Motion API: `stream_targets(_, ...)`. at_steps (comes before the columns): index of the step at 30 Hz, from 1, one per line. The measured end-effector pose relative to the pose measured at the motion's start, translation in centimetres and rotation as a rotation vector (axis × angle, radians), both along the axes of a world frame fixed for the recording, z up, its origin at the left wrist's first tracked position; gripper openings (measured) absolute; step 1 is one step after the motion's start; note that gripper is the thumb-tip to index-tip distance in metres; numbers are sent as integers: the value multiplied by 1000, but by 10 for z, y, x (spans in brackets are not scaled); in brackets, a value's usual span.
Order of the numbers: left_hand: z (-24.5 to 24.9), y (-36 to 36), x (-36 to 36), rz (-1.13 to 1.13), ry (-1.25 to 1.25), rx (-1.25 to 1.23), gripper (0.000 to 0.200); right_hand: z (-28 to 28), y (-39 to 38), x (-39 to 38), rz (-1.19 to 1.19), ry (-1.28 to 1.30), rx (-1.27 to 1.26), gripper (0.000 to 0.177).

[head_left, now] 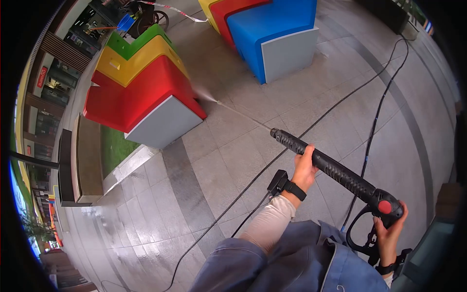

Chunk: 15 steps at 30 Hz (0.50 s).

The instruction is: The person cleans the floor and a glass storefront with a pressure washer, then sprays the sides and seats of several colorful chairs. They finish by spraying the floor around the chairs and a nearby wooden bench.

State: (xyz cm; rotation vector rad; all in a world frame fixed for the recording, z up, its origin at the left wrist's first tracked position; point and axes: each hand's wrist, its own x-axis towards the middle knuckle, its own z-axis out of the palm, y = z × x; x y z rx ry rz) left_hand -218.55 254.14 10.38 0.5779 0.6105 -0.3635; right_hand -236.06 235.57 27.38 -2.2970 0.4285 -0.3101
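the left hand point(304, 171) is wrapped around the forward part of the spray gun point(343, 178). the right hand point(387, 238) is closed around the rear handle point(373, 250), below the red disc point(385, 207). the gun is held diagonally above the paving point(243, 160), lance point(245, 116) pointing toward the red seat point(141, 92). spray point(206, 96) leaves the lance tip beside the seat.

We see the spray wand point(343, 176) as black plastic, matt and ridged. Beyond its tip, the red seat point(146, 92) looks like smooth plastic. Below the wand, the blue garment point(309, 260) is matt cloth; to its left, wet paving tiles point(124, 233) look glossy.
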Motion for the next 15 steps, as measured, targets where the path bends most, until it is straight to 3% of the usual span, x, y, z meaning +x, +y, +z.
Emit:
stream_targets(6,-53,71,-11,155,457,-189,15,33,65,86,267,279,-106,69)
stream_targets(9,-66,40,12,35,437,-170,17,25,65,75,149,258,-132,69)
stream_targets(10,-56,23,31,-30,405,-146,18,24,61,68,127,228,-244,68)
stream_targets(12,-43,-9,70,-211,225,-150,21,18,60,62,-31,149,-220,65)
stream_targets(15,-33,-31,107,-199,161,-117,22,15,75,77,-150,62,-241,62)
